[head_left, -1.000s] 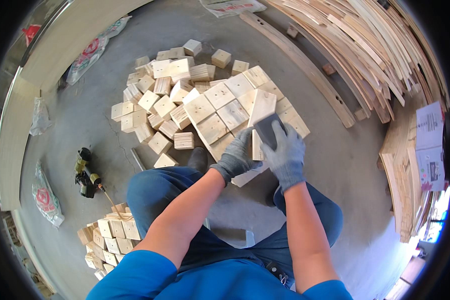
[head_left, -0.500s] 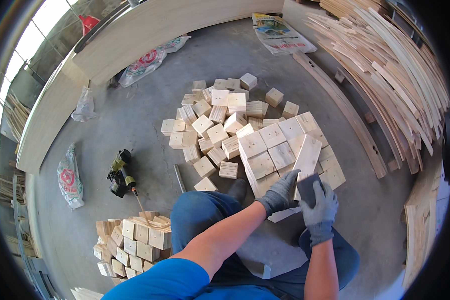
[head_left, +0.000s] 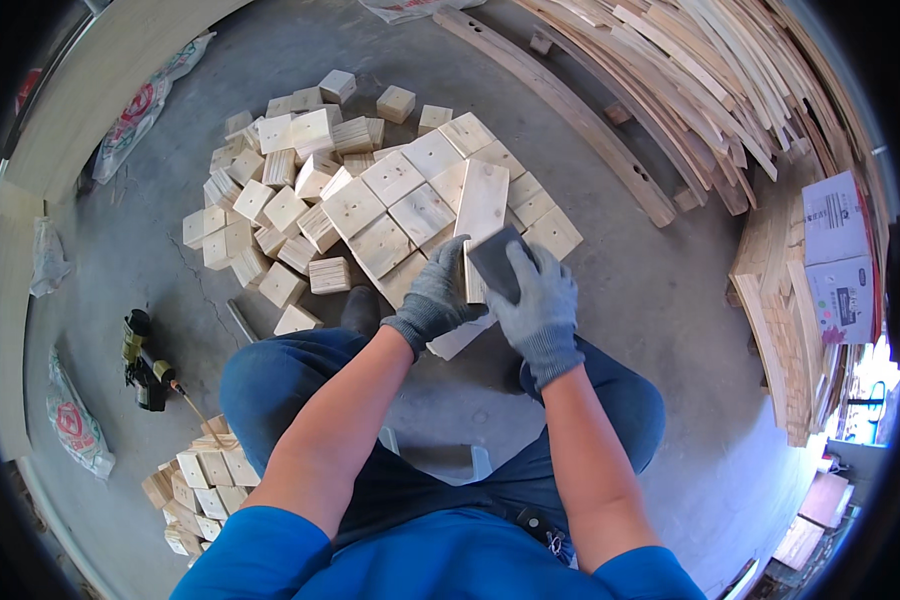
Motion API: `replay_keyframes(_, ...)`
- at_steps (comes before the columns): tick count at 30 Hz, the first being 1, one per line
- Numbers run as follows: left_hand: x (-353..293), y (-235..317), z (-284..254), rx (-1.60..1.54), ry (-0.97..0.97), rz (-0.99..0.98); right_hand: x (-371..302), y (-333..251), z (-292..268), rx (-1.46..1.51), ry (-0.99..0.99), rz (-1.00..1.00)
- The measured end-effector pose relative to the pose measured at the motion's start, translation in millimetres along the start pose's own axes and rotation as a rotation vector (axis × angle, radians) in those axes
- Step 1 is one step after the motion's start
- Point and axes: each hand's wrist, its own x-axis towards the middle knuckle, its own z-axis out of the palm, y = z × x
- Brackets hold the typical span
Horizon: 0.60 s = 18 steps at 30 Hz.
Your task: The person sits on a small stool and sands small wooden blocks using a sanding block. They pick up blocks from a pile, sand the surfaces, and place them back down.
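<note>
My left hand [head_left: 435, 292], in a grey work glove, is closed on a small pale wooden block [head_left: 473, 284], mostly hidden by my hands. My right hand [head_left: 538, 305], gloved too, grips a dark grey sanding block [head_left: 496, 262] and holds it against or just over the wooden block's top; contact cannot be made out. Beyond my hands, square wooden blocks [head_left: 375, 243] stand packed in rows. Across them lies a short pale board [head_left: 483, 200], its near end close to my fingers. A loose heap of similar blocks [head_left: 285, 208] adjoins the rows on the left.
A nail gun [head_left: 146, 362] with a hose lies on the floor at left, near another block pile [head_left: 195, 490]. A metal bar [head_left: 241, 322] lies by my left knee. Long planks [head_left: 570, 110] and wood strips [head_left: 710, 70] fill the far right. A carton [head_left: 838, 260] stands at right.
My view has swung to the right, so the blocks and nail gun sit further left in it. Both hands keep their holds, the sanding block still at the wooden block.
</note>
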Motion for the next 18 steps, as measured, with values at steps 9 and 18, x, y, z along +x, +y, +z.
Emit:
replay_keyframes(9, 4.8, -12.7, 6.6, -0.116, 0.034, 0.062, -59.4, 2.9, -4.6, 0.056, -0.003, -0.065)
replay_keyframes(18, 0.3, 3.3, -6.1, -0.06, 0.005, 0.025, 45.9, 8.0, 10.9, 0.077, 0.039, -0.094)
